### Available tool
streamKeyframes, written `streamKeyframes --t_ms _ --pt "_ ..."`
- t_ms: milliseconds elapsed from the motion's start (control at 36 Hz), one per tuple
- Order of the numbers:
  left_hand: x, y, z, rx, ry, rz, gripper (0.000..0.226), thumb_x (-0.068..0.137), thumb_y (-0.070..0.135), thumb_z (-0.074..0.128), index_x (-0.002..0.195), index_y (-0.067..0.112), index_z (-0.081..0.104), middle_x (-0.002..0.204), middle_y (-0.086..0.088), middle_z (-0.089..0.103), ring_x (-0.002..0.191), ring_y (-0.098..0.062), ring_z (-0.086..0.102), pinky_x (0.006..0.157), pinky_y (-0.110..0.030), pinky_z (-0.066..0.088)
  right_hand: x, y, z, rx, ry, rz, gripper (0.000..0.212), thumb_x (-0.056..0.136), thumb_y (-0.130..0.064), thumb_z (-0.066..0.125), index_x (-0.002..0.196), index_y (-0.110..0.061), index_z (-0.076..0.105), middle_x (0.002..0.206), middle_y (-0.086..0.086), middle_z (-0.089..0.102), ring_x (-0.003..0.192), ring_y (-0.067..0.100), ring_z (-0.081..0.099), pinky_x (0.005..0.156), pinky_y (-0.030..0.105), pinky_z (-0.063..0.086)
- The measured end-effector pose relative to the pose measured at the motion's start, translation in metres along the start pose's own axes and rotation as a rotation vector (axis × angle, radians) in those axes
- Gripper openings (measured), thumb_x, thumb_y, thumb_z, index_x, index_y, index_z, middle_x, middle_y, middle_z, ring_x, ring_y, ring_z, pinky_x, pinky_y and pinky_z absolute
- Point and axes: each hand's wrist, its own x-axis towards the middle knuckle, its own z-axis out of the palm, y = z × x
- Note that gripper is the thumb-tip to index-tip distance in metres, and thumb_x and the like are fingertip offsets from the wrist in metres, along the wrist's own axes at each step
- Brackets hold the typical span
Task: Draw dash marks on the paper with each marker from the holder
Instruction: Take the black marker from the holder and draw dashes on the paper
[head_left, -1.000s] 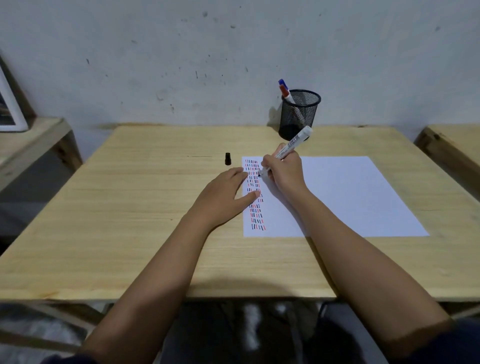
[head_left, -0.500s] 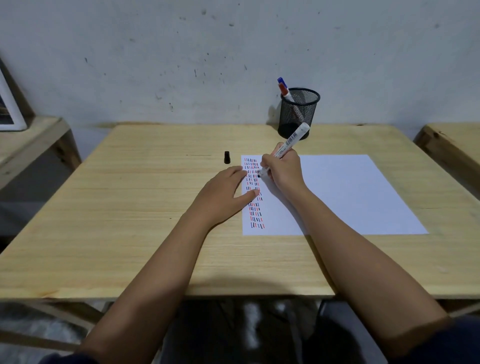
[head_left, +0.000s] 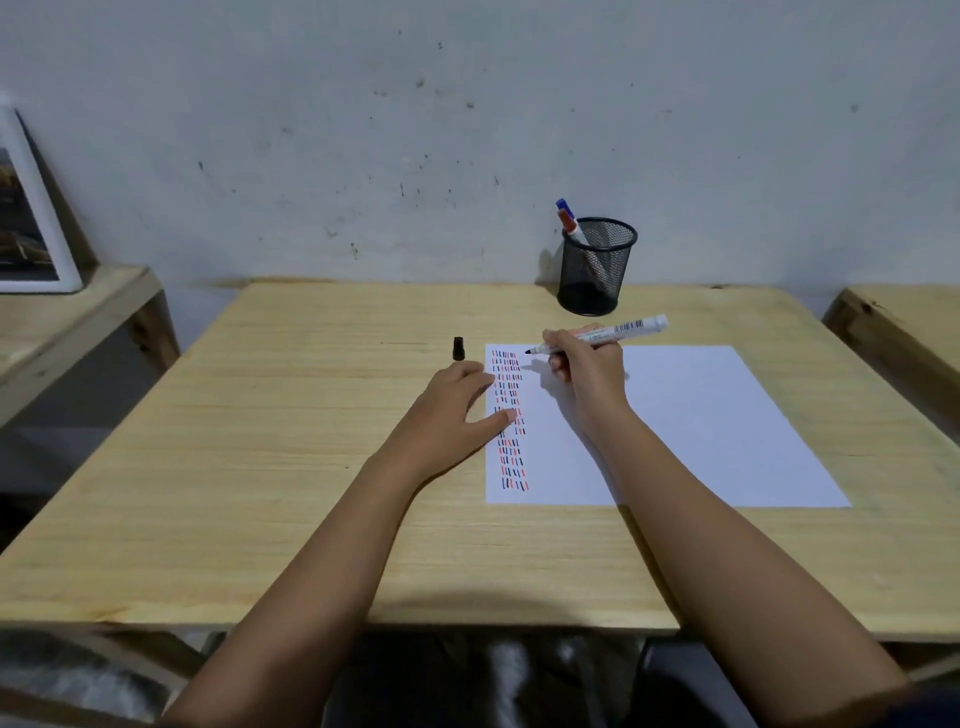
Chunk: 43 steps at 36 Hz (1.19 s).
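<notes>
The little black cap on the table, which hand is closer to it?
Left. The left hand lies flat just in front of the black cap, fingertips a short gap short of it. The right hand is farther off to the cap's right, over the paper, holding the marker.

I see the right hand gripping a black marker, tip just above the paper. The left hand lies flat on the paper's left edge, its cap standing just beyond.
</notes>
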Motion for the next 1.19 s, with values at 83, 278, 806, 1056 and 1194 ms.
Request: streamKeyframes --t_ms 83,278,806,1056,1194 --pt "0.006 -0.001 -0.004 -0.183 0.176 -0.04 0.048 0.086 0.024 0.064 0.129 0.009 0.05 0.126 0.002 0.04 0.117 -0.005 0.038 0.088 0.006 0.028 0.004 -0.002 -0.002 0.039 -0.045 -0.012 0.012 0.081 -0.001 0.066 0.074 -0.005 0.057 0.054 0.004 0.048 0.04 0.004 0.044 0.042 0.01 0.039" --pt "0.036 -0.013 -0.017 -0.092 0.194 -0.174 0.05 0.09 0.022 0.056 0.137 0.013 0.041 0.131 -0.01 0.043 0.128 -0.022 0.038 0.096 -0.019 0.03 0.011 -0.015 -0.008 0.059 -0.143 0.006 0.01 0.081 -0.001 0.067 0.078 -0.006 0.059 0.067 0.008 0.056 0.047 0.005 0.052 0.049 0.01 0.045" --pt "0.045 0.05 -0.003 -1.143 0.274 -0.194 0.011 0.08 0.003 0.068 0.088 0.01 0.071 0.092 -0.01 0.071 0.092 -0.019 0.067 0.088 -0.025 0.051 -0.005 -0.039 -0.022 0.261 -0.124 -0.01 0.01 0.081 0.006 0.061 0.075 -0.003 0.062 0.051 -0.001 0.062 0.047 0.006 0.056 0.047 0.012 0.048" --pt "0.04 0.063 0.002 -1.205 0.164 -0.134 0.018 0.081 0.007 0.068 0.099 0.006 0.07 0.091 -0.005 0.073 0.092 -0.012 0.068 0.093 -0.021 0.051 -0.015 -0.045 -0.026 0.266 -0.177 -0.029 0.014 0.082 0.005 0.06 0.073 -0.005 0.062 0.057 0.001 0.06 0.05 0.008 0.054 0.048 0.013 0.048" --pt "0.038 0.064 0.0 -1.219 0.145 -0.133 0.016 0.081 0.007 0.069 0.097 0.007 0.071 0.088 -0.003 0.074 0.092 -0.013 0.068 0.093 -0.021 0.051 -0.017 -0.045 -0.027 0.265 -0.211 -0.029 0.013 0.082 0.004 0.061 0.074 -0.006 0.061 0.056 0.0 0.06 0.049 0.006 0.055 0.048 0.012 0.048"
